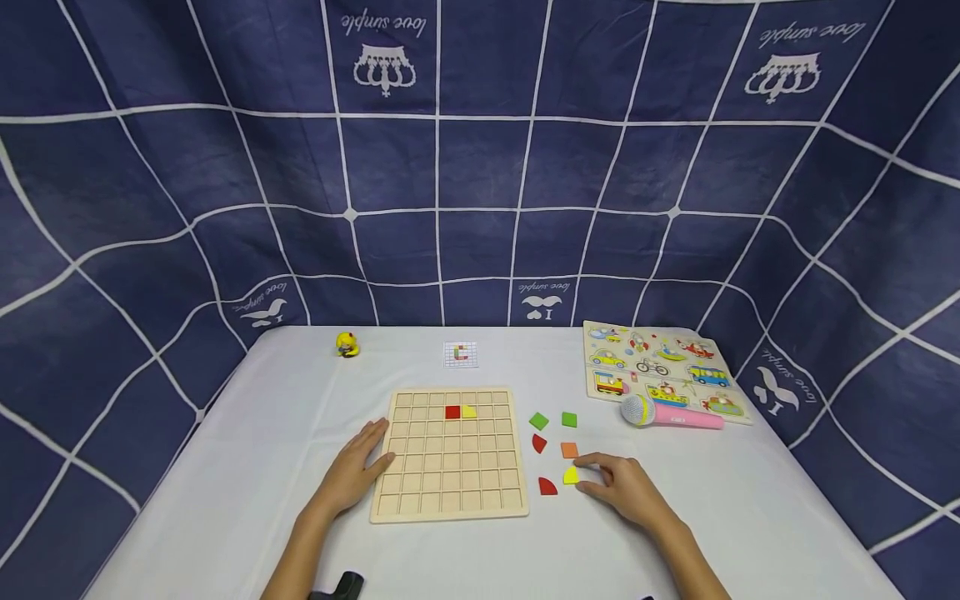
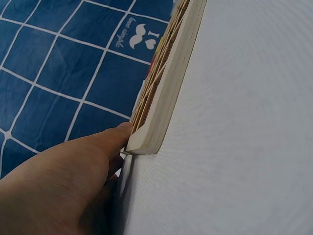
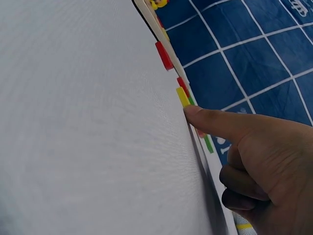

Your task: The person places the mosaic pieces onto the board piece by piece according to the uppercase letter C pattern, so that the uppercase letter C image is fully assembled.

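A wooden grid board (image 1: 450, 505) lies on the table, with a red square tile (image 1: 452, 412) and a yellow quarter-circle tile (image 1: 468, 412) in two neighbouring cells near its far side. My left hand (image 1: 354, 471) rests at the board's left edge, fingers extended and thumb over the rim. To the right of the board, my right hand (image 1: 626, 492) pinches another yellow quarter-circle tile (image 1: 571, 476) between thumb and index finger. In the right wrist view this yellow tile (image 3: 182, 96) shows at the thumb tip, low at the table surface. The other right fingers are curled.
Beside it lie red quarter-circle tiles (image 1: 547, 487), an orange square (image 1: 569, 450) and green squares (image 1: 570, 419). Beyond the board is a small pattern card (image 1: 461, 354); a yellow figurine (image 1: 347, 344) stands far left. A pink microphone (image 1: 682, 416) rests against a picture puzzle board (image 1: 630, 383).
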Action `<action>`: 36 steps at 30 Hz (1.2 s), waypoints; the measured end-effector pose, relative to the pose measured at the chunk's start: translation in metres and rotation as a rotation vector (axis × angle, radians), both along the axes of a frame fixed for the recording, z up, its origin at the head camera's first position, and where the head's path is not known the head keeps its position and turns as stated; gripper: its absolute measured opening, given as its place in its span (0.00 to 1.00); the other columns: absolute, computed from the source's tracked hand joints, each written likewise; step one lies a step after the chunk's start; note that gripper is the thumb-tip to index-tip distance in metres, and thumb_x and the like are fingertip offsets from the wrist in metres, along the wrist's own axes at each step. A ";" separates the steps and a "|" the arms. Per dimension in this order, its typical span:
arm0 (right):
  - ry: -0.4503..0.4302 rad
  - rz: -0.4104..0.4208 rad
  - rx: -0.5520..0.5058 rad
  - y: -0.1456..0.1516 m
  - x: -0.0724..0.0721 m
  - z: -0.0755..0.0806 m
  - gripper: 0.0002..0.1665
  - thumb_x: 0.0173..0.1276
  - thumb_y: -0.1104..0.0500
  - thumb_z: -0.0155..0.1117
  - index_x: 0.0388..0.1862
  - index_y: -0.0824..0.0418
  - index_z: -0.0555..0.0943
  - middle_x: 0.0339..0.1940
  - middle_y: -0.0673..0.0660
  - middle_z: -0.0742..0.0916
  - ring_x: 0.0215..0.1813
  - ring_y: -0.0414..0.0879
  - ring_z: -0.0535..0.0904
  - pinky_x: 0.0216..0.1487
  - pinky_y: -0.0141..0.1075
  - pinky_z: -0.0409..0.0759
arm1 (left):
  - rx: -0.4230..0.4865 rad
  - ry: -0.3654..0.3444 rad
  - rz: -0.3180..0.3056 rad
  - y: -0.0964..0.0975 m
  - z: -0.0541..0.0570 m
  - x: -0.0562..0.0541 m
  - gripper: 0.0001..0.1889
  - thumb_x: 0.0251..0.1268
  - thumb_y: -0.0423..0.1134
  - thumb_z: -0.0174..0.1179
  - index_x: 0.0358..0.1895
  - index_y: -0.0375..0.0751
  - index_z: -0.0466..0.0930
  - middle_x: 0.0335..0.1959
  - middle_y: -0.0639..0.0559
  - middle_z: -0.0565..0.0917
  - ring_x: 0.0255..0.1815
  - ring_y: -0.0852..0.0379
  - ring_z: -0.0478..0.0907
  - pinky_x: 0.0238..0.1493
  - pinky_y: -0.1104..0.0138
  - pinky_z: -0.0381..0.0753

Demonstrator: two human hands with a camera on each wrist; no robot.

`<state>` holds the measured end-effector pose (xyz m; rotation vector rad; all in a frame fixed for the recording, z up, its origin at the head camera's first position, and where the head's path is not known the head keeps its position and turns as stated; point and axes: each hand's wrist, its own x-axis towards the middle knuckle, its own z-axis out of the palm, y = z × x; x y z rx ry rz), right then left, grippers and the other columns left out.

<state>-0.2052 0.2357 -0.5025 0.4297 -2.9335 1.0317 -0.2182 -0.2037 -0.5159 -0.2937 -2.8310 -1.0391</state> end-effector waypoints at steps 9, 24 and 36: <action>0.033 0.057 -0.013 -0.001 -0.001 0.001 0.13 0.53 0.51 0.72 0.39 0.43 0.83 0.09 0.43 0.65 0.15 0.33 0.56 0.17 0.25 0.55 | 0.000 -0.019 0.004 0.001 -0.001 0.000 0.32 0.66 0.45 0.55 0.69 0.36 0.57 0.70 0.42 0.59 0.71 0.41 0.49 0.66 0.44 0.49; 0.172 0.124 0.027 -0.088 -0.040 0.037 0.16 0.54 0.49 0.71 0.43 0.47 0.83 0.10 0.44 0.64 0.15 0.35 0.56 0.18 0.29 0.57 | -0.001 0.019 -0.006 -0.001 -0.001 0.001 0.32 0.66 0.44 0.55 0.68 0.33 0.58 0.69 0.39 0.60 0.70 0.39 0.50 0.66 0.44 0.50; 0.284 0.158 -0.058 -0.178 -0.088 0.045 0.18 0.57 0.48 0.68 0.46 0.53 0.83 0.10 0.44 0.65 0.14 0.35 0.54 0.13 0.27 0.53 | -0.006 -0.016 -0.002 -0.002 -0.003 -0.001 0.32 0.66 0.44 0.56 0.69 0.35 0.57 0.70 0.42 0.59 0.71 0.41 0.49 0.67 0.46 0.49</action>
